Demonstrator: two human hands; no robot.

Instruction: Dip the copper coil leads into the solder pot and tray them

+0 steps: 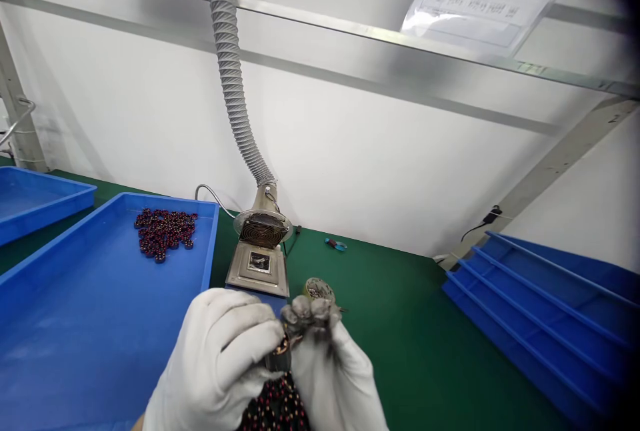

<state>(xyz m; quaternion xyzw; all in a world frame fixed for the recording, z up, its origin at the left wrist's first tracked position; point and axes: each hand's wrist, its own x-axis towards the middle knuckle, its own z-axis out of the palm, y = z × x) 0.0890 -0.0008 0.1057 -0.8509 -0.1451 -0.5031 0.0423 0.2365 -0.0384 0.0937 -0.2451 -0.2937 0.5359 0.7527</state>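
the white-gloved left hand (220,354) held a small dark round part (279,356), and the right hand (327,351), its glove fingertips blackened, was curled close beside it, too blurred to show its grip. below them lay a heap of dark, red-flecked pieces (277,407). a round tin (320,289) stood just behind the right hand. farther back were a metal heating unit (259,267) under a grey hose (231,64), a blue tray (65,324) holding similar pieces (163,231), small pliers (335,244) and, at right, stacked blue trays (540,317).
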